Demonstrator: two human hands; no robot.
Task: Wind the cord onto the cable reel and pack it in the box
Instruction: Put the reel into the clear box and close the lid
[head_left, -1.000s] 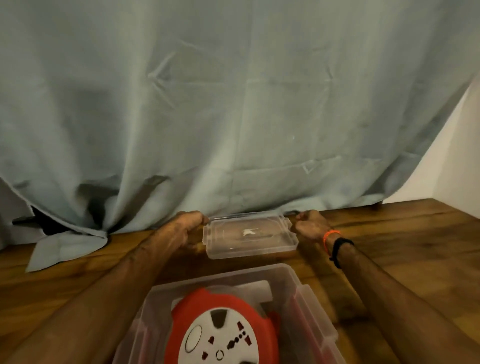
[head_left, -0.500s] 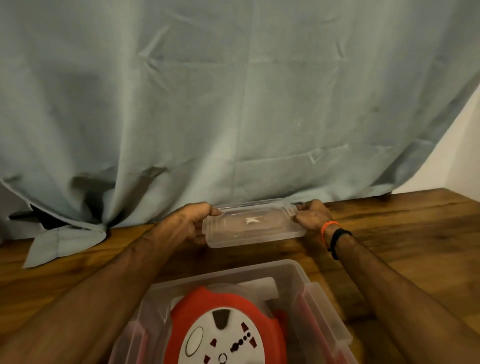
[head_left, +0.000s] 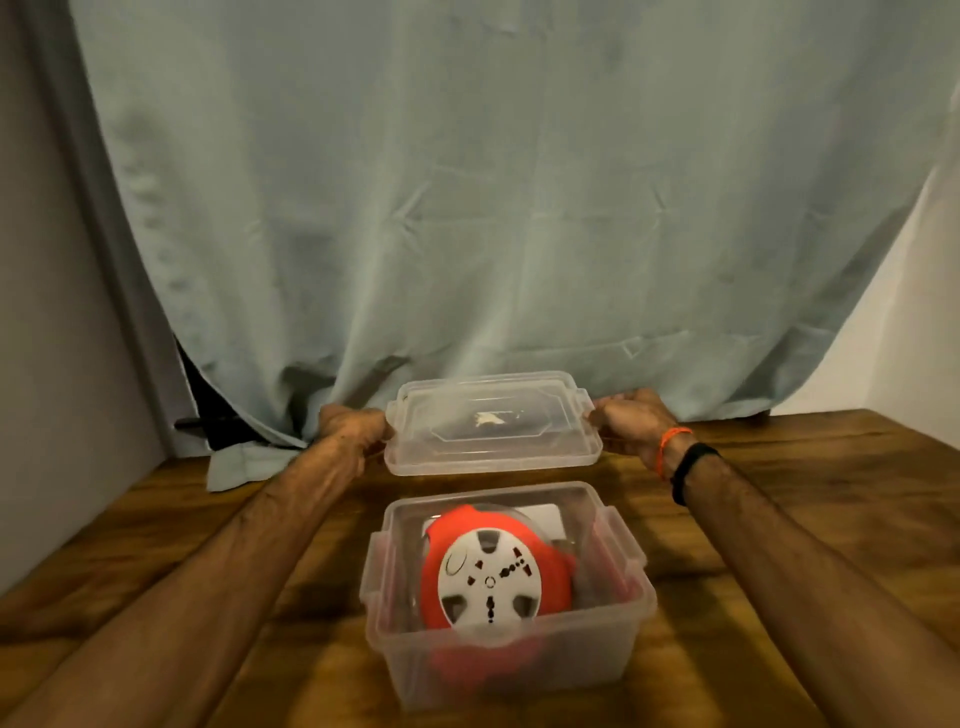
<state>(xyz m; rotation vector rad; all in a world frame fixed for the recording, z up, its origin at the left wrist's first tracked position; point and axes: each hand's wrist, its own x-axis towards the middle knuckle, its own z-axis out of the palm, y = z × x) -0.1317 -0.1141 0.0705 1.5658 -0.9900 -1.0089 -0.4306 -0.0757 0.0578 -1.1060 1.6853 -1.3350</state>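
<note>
A red cable reel with a white socket face lies inside a clear plastic box on the wooden table, near me. Beyond the box, a clear plastic lid is held level above the table, tilted slightly toward me. My left hand grips the lid's left end. Gripping its right end is my right hand, which wears an orange band and a black band at the wrist. The cord is not visible outside the reel.
A pale green curtain hangs right behind the lid and drapes onto the wooden table. A white wall stands at the far right, and a grey wall at the left.
Both hands have lifted the lid off the table and brought it slightly toward me. The view has tilted down, so the whole box now shows.
</note>
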